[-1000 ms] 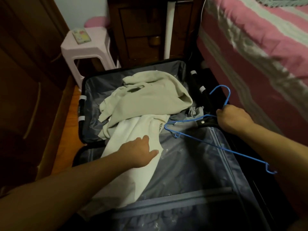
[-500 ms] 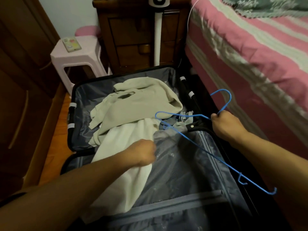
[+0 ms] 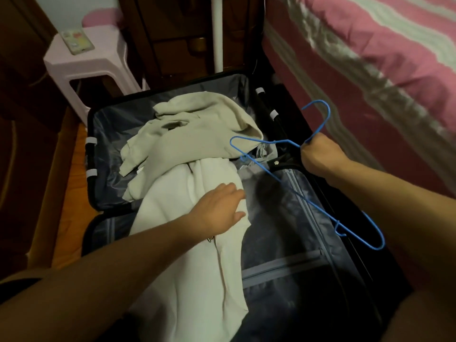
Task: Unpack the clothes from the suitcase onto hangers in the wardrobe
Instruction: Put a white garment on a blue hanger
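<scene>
An open black suitcase [image 3: 306, 245] with grey lining lies on the floor. A beige garment [image 3: 197, 129] is heaped in its far half. A white garment [image 3: 182, 248] drapes from there across the hinge into the near half. My left hand [image 3: 219, 208] lies flat on the white garment with its fingers spread. My right hand [image 3: 320, 154] grips a blue wire hanger [image 3: 306, 198] just below its hook, holding it over the right side of the suitcase.
A dark wooden wardrobe [image 3: 22, 119] stands along the left. A pink plastic stool [image 3: 93, 62] with a small card on it sits behind the suitcase, next to a wooden cabinet [image 3: 185, 35]. A bed with a pink striped cover [image 3: 385, 58] runs along the right.
My left hand, curled on the white garment half a second ago, now lies flat with fingers spread. The white garment has shifted toward me. My right hand has kept hold of the hanger.
</scene>
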`<action>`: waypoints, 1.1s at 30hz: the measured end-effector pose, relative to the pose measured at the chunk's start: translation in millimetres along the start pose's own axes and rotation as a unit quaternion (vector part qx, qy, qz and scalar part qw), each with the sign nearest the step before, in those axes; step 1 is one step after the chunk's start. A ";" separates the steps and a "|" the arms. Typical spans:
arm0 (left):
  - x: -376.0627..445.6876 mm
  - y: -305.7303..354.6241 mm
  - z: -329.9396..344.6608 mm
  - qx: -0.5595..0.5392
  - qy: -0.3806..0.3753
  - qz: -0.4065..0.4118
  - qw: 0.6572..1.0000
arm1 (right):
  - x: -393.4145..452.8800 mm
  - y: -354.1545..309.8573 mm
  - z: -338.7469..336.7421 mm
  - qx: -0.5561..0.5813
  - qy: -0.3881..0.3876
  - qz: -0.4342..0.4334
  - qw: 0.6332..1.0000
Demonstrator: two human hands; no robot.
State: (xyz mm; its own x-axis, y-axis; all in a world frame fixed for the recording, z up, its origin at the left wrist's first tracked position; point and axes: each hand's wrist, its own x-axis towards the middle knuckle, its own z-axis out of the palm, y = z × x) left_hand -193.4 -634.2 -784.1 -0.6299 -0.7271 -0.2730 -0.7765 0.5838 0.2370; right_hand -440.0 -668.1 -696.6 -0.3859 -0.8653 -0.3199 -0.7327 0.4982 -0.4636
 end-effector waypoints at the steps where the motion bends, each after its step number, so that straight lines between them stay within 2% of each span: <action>1: 5.3 -1.0 8.6 0.029 -0.018 0.037 0.999 | -0.7 0.3 0.9 0.001 0.002 -0.003 1.000; 4: 7.0 -4.2 39.4 0.135 -0.081 0.074 0.985 | -3.8 -1.2 4.3 0.021 0.011 -0.018 1.000; 8: 14.2 1.0 58.3 0.170 -0.070 0.028 0.983 | -16.5 -3.6 6.6 0.082 0.009 -0.044 0.996; 13: 33.0 4.5 47.5 0.138 -0.059 -0.016 0.988 | -23.5 7.7 16.0 0.145 -0.006 -0.064 0.987; 15: 31.8 2.2 35.0 0.074 -0.036 -0.041 0.996 | -26.1 10.9 12.2 0.147 0.003 -0.067 0.987; 17: 18.5 -0.3 23.0 -0.039 0.007 -0.076 0.996 | -37.2 14.8 5.8 0.155 0.018 -0.073 0.985; 19: -4.0 13.0 -2.9 -0.208 0.068 -0.142 0.965 | -54.0 20.0 -3.0 0.172 0.015 -0.072 0.982; 21: -31.3 33.9 -43.6 -0.363 0.144 -0.262 0.883 | -76.5 24.8 -9.5 0.196 0.001 -0.069 0.978; 22: -42.2 41.7 -64.0 -0.403 0.168 -0.320 0.841 | -87.2 27.1 -12.4 0.215 0.003 -0.062 0.975; 23: -56.6 47.1 -88.6 -0.419 0.180 -0.363 0.813 | -99.9 26.0 -20.3 0.231 0.004 -0.051 0.972; 25: -83.2 52.0 -146.5 -0.429 0.181 -0.388 0.795 | -126.3 16.3 -44.6 0.251 0.010 -0.043 0.967; 28: -114.3 59.0 -255.2 -0.415 0.184 -0.369 0.811 | -166.1 -13.5 -100.8 0.257 0.010 -0.043 0.965; 29: -122.6 64.2 -296.7 -0.421 0.195 -0.374 0.803 | -178.5 -26.8 -123.3 0.254 0.006 -0.040 0.967; 32: -152.8 84.3 -424.6 -0.480 0.247 -0.400 0.741 | -214.4 -76.2 -198.1 0.230 -0.037 -0.038 0.972; 33: -166.9 91.0 -470.4 -0.488 0.265 -0.398 0.731 | -225.3 -95.4 -225.4 0.228 -0.048 -0.040 0.972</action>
State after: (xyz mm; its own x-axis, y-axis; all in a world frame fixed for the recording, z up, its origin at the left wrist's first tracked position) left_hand -152.8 -629.7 -278.4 0.3096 -0.8846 -0.3488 -0.3530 -0.4475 0.8217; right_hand -409.4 -533.2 -394.1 -0.2673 -0.9043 -0.3329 -0.4249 0.4207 -0.8016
